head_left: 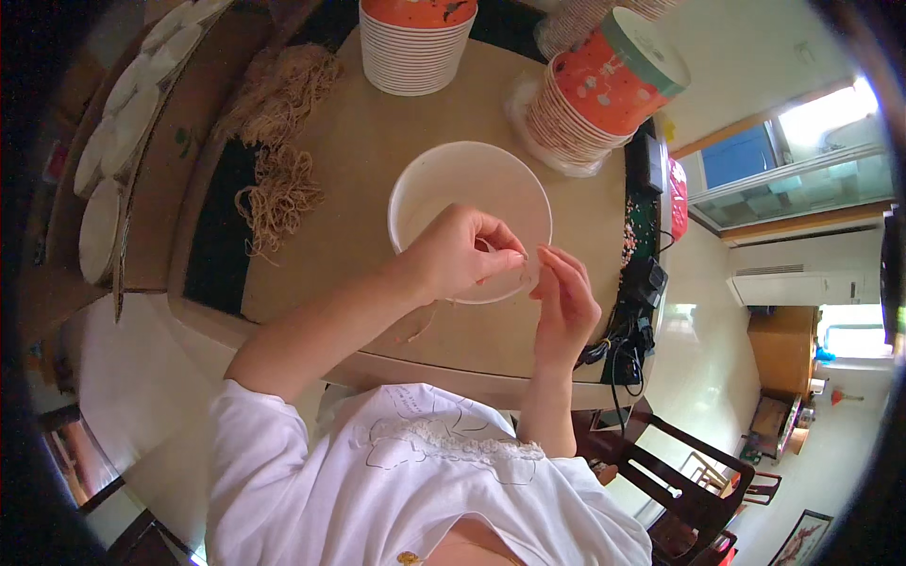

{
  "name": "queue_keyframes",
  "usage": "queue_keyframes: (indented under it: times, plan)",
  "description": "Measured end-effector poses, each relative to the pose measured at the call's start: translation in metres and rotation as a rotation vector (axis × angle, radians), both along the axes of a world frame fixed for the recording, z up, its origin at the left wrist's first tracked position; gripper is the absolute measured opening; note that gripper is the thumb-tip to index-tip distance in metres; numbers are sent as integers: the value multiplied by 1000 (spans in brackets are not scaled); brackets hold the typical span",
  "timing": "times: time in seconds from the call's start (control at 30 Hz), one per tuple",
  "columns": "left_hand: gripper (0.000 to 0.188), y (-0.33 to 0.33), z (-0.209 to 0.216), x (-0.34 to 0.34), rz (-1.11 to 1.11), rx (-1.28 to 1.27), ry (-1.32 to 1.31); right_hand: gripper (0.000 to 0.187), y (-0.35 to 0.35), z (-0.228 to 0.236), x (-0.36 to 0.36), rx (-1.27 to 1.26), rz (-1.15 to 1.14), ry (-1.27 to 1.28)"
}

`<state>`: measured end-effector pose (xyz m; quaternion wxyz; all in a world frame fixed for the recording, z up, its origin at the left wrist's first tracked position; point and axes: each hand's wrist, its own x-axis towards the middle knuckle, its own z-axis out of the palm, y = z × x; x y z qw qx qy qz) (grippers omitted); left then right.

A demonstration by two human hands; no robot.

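Note:
Over the near side of a large white paper bucket [411, 185], my two hands meet with the fingertips almost touching. My left hand [472, 249] is closed in a pinch on a thin tan string [526, 274], of which a small loop shows between the hands. Thumb and fingers of my right hand [566, 300] are also pinched together at that string; its exact run is too fine to follow. The bucket stands on the table with its open mouth up. Below my left wrist, a thin loose strand [422, 326] lies on the table near the front edge.
Bundles of tan string [280, 193] lie at the table's left. Beyond the bucket are a nested bucket stack [412, 57] and a tilted orange-and-green stack [618, 75]. Black cables and adapters [642, 283] line the right edge. A cardboard box [175, 179] holds white round pieces.

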<state>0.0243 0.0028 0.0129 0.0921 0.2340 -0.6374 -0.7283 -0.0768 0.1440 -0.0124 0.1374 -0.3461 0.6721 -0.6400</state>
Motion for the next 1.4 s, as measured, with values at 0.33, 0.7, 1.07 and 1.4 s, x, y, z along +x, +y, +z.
queue_keyframes:
  times: [0.33, 0.7, 1.07, 1.4]
  plan:
    - [10, 10, -5, 0, 90, -292, 108, 9, -6, -7, -2, 10, 56, -71]
    - [12, 14, 3, 3, 97, -496, 48, 11, -6, -8, -3, 53, 46, -85]
    - [9, 17, 2, 3, 183, -447, 77, 12, -8, 1, 3, 128, 8, 149]
    - [7, 18, -1, 0, 191, -422, 121, 8, -11, -5, 2, 109, -9, 276]
